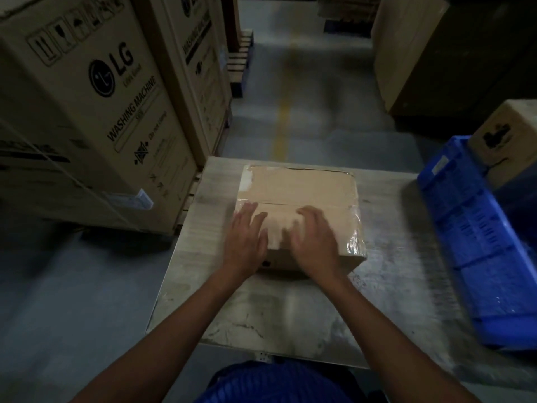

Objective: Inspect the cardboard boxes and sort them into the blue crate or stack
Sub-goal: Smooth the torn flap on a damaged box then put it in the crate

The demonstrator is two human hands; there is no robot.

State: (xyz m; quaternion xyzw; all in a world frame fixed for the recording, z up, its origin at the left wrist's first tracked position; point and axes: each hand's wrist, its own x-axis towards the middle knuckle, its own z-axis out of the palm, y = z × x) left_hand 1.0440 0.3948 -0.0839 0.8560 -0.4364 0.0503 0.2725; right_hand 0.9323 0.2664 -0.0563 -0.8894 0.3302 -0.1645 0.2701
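The box [302, 187] sits on the counter [261, 309], close to its far edge, with the crate [470, 228] to my right. My left hand [245, 242] and right hand [315, 245] lie flat on the near part of its top, fingers loosely spread and gripping nothing; the right is blurred. The tape [353, 242] looks glossy, so I reckon my palms could slip and push the box off the back.

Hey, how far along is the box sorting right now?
Early, it seems. Possibly done: one cardboard box sits at the far end of the blue crate. In hand: the left hand and right hand rest on the taped box on the table. Left: sending it to the crate or a stack.
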